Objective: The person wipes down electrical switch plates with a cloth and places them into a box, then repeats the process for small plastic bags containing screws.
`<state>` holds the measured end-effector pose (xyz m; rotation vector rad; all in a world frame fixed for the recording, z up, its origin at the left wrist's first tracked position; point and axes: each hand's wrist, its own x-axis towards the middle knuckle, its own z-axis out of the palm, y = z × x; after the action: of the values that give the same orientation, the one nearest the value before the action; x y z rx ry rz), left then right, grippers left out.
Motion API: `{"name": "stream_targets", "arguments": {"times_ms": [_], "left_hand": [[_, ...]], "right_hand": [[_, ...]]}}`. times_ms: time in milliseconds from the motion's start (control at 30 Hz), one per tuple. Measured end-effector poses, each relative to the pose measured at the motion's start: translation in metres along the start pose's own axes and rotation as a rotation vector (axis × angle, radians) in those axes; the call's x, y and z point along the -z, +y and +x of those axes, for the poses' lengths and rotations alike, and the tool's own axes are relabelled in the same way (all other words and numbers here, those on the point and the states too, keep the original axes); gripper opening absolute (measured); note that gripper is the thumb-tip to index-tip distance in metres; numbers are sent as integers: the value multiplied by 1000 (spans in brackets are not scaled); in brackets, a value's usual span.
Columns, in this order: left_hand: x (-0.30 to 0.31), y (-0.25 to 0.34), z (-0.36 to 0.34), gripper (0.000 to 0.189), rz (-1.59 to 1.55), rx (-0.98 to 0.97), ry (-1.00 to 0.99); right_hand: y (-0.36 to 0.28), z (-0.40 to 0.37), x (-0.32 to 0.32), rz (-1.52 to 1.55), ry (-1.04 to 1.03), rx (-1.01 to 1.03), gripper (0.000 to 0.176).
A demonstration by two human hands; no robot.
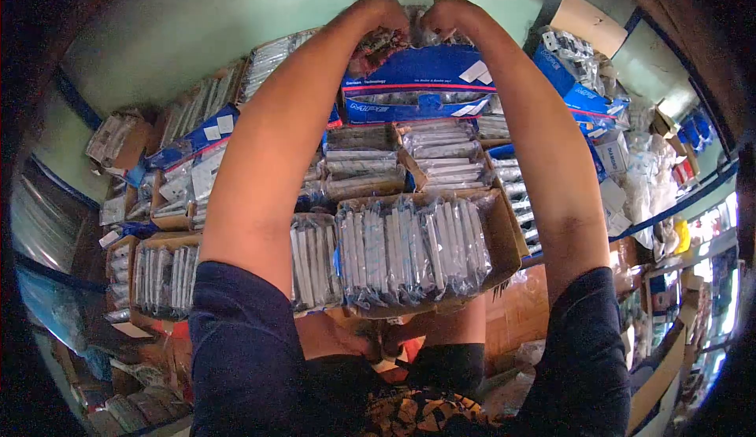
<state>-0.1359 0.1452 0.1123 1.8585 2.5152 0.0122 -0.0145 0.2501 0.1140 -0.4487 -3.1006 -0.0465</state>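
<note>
Both arms reach far forward over rows of packed boxes. My left hand [384, 13] is closed at the top centre, over a plastic-wrapped bundle [378, 49] behind a blue box [417, 67]; what its fingers grip is hidden. Just to the right, my right hand [447, 16] is closed too, its fingers curled down by some clear plastic wrap [424, 35]. What lies within that hand cannot be made out. Nearer to me, an open carton [504, 236] holds several plastic-wrapped flat packs [409, 248] standing upright.
More cartons of wrapped packs [165, 275] stand at the left. On the right are a blue box of bagged parts [555, 75], a cardboard flap [589, 24], loose plastic bags [642, 169] and a blue shelf edge [677, 205]. A pale green wall [276, 0] rises behind.
</note>
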Motion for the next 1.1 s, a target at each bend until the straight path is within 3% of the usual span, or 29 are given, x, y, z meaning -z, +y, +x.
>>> {"name": "stream_targets", "arguments": {"times_ms": [67,100,167,233,367,467,533,633,767,800,867,967,1033,1100], "left_hand": [[-5,-3,10,43,39,-78,-72],[-5,-1,11,43,36,-73,-43],[-5,0,12,42,38,-71,-11],[-6,-3,10,47,-55,-19,-73],[1,1,-13,46,-173,0,-7],[-2,1,-4,44,68,-24,56],[-3,-2,-7,48,-141,17,99],[-2,0,-14,49,-190,70,104],[-5,-4,-7,48,-189,13,104],[-4,-3,-8,50,-232,38,124],[-5,-1,-9,54,-277,64,136],[-1,8,-15,56,-252,66,136],[7,12,-27,56,-128,-15,88],[-1,8,-16,55,-168,25,118]], "right_hand": [[11,9,-10,-30,21,-83,26],[51,45,-33,-401,-16,79,27],[50,44,-34,-772,-51,239,28],[-34,-11,-1,-14,141,-332,28],[-43,-7,-3,-72,233,-334,27],[-40,-11,7,66,165,-293,26],[-31,-16,13,262,114,-296,30],[-23,-18,18,252,20,-416,32],[-8,-13,12,338,116,-409,39],[16,-6,7,251,172,-201,41],[29,-3,0,168,221,5,43],[17,-14,5,179,252,-346,44],[12,-16,10,154,208,-330,44],[-15,-6,21,135,161,-313,44]]}}
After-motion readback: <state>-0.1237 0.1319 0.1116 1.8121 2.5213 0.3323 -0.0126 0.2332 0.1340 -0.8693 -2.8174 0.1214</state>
